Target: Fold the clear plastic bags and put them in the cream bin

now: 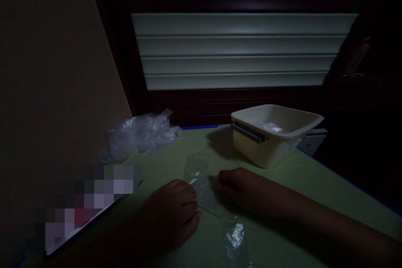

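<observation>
A clear plastic bag lies on the green tabletop between my two hands, its lower end stretching toward the near edge. My left hand rests at the bag's left side, fingers curled and touching its edge; whether it grips the film is too dark to tell. On the other side, my right hand is closed with its fingertips together at the bag's right edge, and what they hold, if anything, is hidden. A cream bin with a grey handle stands behind my right hand, with some clear plastic inside.
Crumpled clear bags are heaped at the table's back left. A pixelated flat item lies at the left. Behind the green table stands a dark panel with pale slats. Something whitish sits behind the bin.
</observation>
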### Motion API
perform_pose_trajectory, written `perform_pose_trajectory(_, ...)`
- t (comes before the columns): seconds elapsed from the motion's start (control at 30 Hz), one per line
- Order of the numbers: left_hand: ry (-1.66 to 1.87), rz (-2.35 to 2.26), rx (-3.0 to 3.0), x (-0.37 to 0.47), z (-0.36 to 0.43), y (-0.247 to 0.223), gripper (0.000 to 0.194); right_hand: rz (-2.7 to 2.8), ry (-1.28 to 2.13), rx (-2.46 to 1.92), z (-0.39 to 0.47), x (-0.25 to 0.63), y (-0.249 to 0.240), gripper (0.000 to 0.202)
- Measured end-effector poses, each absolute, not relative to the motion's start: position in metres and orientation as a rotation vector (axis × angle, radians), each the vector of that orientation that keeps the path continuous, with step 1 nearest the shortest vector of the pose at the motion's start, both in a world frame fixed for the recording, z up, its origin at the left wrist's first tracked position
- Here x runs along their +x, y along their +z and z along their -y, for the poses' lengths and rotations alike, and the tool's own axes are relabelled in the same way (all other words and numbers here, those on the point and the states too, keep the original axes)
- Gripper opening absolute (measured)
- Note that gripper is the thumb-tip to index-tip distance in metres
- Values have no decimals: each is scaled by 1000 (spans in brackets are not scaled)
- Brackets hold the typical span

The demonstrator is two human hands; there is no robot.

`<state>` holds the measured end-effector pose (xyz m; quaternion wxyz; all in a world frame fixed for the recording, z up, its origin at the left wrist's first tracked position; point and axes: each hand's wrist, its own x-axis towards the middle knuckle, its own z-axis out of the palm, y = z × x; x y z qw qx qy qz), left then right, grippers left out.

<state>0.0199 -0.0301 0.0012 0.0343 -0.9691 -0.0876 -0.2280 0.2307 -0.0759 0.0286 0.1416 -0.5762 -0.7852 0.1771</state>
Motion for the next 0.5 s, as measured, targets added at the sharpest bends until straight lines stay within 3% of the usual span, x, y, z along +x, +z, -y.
perform_pose_trajectory(0.1, -740, 305, -2933, 20, 30, 3, 21, 2219, 549, -1599, 75, 231, 26, 26)
perform_pose_trajectory(0.23, -632, 194, -3003, 19, 32, 5, 17, 2203, 317, -1617, 74, 229, 27, 20)
perform_pose_trajectory(0.3, -549, 175, -3041, 19, 33, 5, 15, 2254, 262, -1557, 76, 226, 31, 27)
perform_pose_trajectory(0.5, -492, 233, -3055, 19, 34, 4, 15, 2606, 502, -1235, 94, 222, 40, 40)
